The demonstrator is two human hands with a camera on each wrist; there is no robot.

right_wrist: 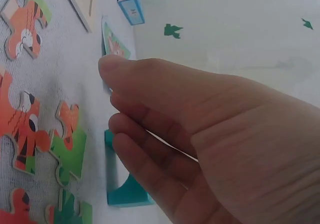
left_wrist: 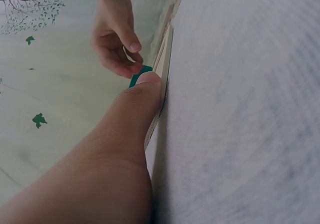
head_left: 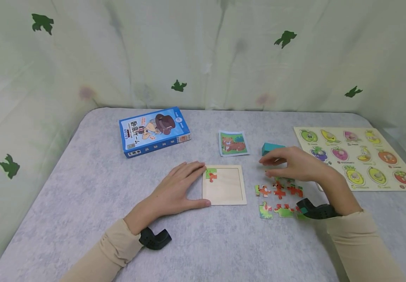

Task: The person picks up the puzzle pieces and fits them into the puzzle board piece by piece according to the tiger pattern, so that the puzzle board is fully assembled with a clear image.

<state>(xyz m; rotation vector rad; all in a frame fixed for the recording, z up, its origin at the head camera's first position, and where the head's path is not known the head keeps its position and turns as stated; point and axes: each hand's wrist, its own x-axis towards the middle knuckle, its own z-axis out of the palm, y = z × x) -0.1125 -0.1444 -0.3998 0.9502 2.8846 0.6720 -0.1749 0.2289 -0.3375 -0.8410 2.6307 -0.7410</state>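
My left hand (head_left: 176, 192) rests at the left side of a shallow square wooden puzzle tray (head_left: 225, 197), fingertips at its upper corner and thumb (left_wrist: 150, 78) by its lower corner. In the tray's upper left corner lies a green and orange puzzle piece (head_left: 211, 174). My right hand (head_left: 296, 164) hovers over the loose pieces, its thumb apart from loosely bent fingers and nothing visible between them. Below it lie several jigsaw pieces (head_left: 279, 192) with orange, striped animal parts; the wrist hides some. A teal block (right_wrist: 131, 194) with a curved cutout stands just behind the fingers.
A picture card (head_left: 233, 143) with a brown animal lies behind the tray. At the back left is a blue game box (head_left: 153, 131). A large fruit puzzle board (head_left: 359, 156) lies at the right, partly behind the right wrist. A pale curtain (head_left: 203, 55) hangs behind the table.
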